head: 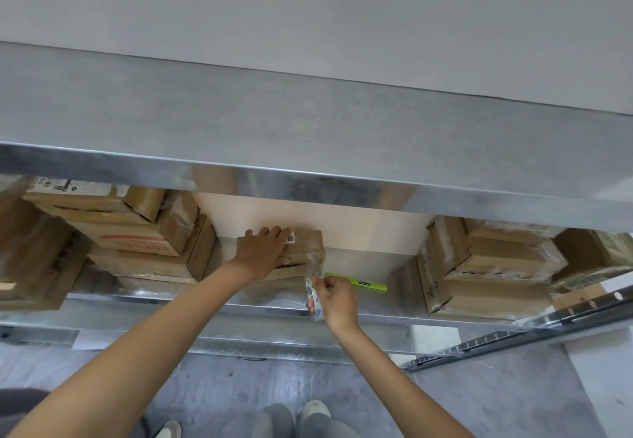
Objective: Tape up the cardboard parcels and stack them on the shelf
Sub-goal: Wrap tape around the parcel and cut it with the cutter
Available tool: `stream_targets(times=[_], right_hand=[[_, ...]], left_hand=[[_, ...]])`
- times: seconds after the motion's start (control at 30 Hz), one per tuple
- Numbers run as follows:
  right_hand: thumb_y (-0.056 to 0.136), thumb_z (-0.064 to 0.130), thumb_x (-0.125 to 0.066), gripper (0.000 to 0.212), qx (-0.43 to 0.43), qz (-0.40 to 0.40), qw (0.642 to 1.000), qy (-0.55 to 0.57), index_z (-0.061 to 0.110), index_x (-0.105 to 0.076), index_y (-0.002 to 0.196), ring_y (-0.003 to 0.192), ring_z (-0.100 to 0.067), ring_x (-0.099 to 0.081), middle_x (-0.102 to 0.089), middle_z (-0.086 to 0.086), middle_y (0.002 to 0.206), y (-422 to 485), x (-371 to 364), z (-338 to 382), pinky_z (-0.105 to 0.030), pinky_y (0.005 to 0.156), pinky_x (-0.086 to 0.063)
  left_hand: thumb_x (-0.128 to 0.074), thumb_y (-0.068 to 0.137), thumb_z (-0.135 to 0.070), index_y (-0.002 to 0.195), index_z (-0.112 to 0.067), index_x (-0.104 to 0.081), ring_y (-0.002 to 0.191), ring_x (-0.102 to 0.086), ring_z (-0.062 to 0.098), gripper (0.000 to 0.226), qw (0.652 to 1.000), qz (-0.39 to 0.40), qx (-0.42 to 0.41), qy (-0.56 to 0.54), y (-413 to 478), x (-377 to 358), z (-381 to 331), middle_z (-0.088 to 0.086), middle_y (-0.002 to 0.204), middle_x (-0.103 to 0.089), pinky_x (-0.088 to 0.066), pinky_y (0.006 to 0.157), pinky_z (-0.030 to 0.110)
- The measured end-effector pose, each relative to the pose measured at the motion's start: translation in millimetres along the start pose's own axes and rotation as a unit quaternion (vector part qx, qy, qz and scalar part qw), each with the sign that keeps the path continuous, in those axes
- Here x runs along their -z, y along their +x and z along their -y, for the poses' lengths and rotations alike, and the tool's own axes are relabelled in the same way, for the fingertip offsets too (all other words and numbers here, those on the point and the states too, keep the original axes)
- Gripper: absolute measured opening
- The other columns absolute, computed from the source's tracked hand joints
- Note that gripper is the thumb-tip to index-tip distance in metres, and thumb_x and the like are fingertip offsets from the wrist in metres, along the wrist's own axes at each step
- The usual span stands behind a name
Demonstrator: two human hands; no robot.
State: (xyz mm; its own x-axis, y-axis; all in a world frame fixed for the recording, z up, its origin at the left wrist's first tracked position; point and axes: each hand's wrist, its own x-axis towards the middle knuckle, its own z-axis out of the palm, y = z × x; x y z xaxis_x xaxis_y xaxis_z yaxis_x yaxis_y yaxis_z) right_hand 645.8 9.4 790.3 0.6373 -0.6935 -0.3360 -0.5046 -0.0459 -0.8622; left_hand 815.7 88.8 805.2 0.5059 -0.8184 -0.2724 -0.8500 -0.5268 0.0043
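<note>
A small brown cardboard parcel (pixel 305 249) lies on the lower metal shelf (pixel 376 311), near its middle. My left hand (pixel 263 249) lies flat on top of the parcel, fingers spread toward the back. My right hand (pixel 334 299) grips a roll of clear tape (pixel 314 299) just off the parcel's right front corner. A strip of tape runs from the roll up to that corner. A green utility knife (pixel 356 282) lies on the shelf right behind my right hand.
Taped cardboard boxes are stacked at the left (pixel 137 232) and at the right (pixel 486 266) of the same shelf. An upper metal shelf (pixel 308 136) overhangs close above. My feet (pixel 315 410) stand on the grey floor below.
</note>
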Motion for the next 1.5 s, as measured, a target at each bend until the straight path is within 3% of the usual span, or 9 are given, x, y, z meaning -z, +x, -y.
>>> stream_targets(times=[0.13,0.27,0.33,0.63,0.9,1.0,1.07,1.23,1.5], right_hand=[[0.093,0.028,-0.057,0.044,-0.007,-0.008,1.000,0.007,0.015,-0.058,0.051,0.051,-0.020,-0.065,-0.063,-0.001,0.046,3,0,-1,-0.028,0.059,-0.050],[0.092,0.028,-0.059,0.043,-0.022,0.011,1.000,0.018,0.016,-0.057,0.050,0.055,-0.030,-0.067,-0.064,-0.003,0.047,6,1,1,-0.035,0.062,-0.053],[0.092,0.027,-0.060,0.042,-0.026,0.015,0.999,0.016,0.015,-0.058,0.051,0.052,-0.025,-0.066,-0.063,-0.001,0.046,7,3,2,-0.032,0.059,-0.052],[0.092,0.017,-0.057,0.042,-0.026,0.027,0.999,0.018,0.014,-0.052,0.051,0.033,0.001,-0.049,-0.056,0.007,0.038,6,13,4,-0.016,0.044,-0.040],[0.094,0.014,-0.053,0.048,0.001,0.028,0.998,-0.048,0.018,-0.040,0.048,0.041,-0.002,-0.039,-0.043,0.010,0.040,14,23,5,-0.014,0.040,-0.028],[0.095,0.014,-0.053,0.047,0.009,0.032,0.998,-0.055,0.018,-0.041,0.049,0.049,-0.007,-0.035,-0.043,0.002,0.048,17,24,9,-0.015,0.042,-0.027],[0.096,0.014,-0.051,0.040,-0.004,0.049,0.998,-0.044,0.017,-0.051,0.056,0.055,-0.011,-0.051,-0.057,-0.002,0.058,15,21,8,-0.012,0.048,-0.036],[0.098,0.015,-0.046,0.024,-0.041,0.098,0.993,0.044,0.008,-0.068,0.093,0.088,-0.030,-0.069,-0.071,-0.020,0.094,11,21,6,-0.047,0.082,-0.056],[0.101,0.005,-0.039,0.024,-0.086,0.195,0.965,0.155,0.001,-0.059,0.114,0.090,-0.024,-0.066,-0.066,-0.015,0.098,19,34,3,-0.030,0.077,-0.057]], left_hand=[[-0.048,0.098,-0.037,0.153,-0.017,-0.012,0.139,-0.029,0.026,0.069,1.000,-0.009,0.012,0.013,-1,-6,-2,0.005,0.153,-0.027,-0.014,0.117,0.051],[-0.092,0.055,-0.019,0.131,-0.011,-0.056,0.115,-0.059,0.032,0.084,0.988,-0.152,0.038,0.013,-13,-20,-18,0.017,0.131,-0.056,-0.049,0.095,0.046],[-0.087,0.041,0.006,0.119,-0.010,-0.057,0.110,-0.059,0.033,0.086,0.974,-0.221,0.023,-0.038,-17,-29,-26,0.017,0.124,-0.056,-0.053,0.088,0.044],[-0.050,0.086,-0.003,0.085,-0.011,-0.057,0.080,-0.050,0.019,0.012,0.889,-0.366,0.043,-0.271,-42,-31,-63,0.001,0.085,-0.056,-0.045,0.065,0.031],[-0.041,0.084,-0.016,0.085,-0.014,-0.065,0.081,-0.057,0.019,0.025,0.926,-0.313,-0.029,-0.208,-43,-36,-69,-0.002,0.084,-0.063,-0.048,0.067,0.030],[-0.047,0.092,-0.020,0.091,-0.012,-0.066,0.085,-0.062,0.022,0.021,0.929,-0.233,0.068,-0.279,-32,-35,-64,0.001,0.088,-0.067,-0.048,0.070,0.030],[-0.055,0.095,-0.032,0.097,-0.013,-0.066,0.086,-0.063,0.013,0.022,0.878,-0.149,0.152,-0.430,-26,-33,-67,-0.004,0.090,-0.069,-0.046,0.070,0.019],[-0.070,0.086,-0.028,0.107,-0.007,-0.054,0.090,-0.058,0.012,0.034,0.765,-0.104,0.190,-0.607,-21,-33,-87,0.001,0.099,-0.062,-0.042,0.063,0.005],[-0.057,0.096,-0.024,0.115,-0.008,-0.044,0.106,-0.059,0.028,0.028,0.711,-0.086,0.174,-0.676,-24,-37,-99,0.016,0.113,-0.059,-0.050,0.090,0.038]])
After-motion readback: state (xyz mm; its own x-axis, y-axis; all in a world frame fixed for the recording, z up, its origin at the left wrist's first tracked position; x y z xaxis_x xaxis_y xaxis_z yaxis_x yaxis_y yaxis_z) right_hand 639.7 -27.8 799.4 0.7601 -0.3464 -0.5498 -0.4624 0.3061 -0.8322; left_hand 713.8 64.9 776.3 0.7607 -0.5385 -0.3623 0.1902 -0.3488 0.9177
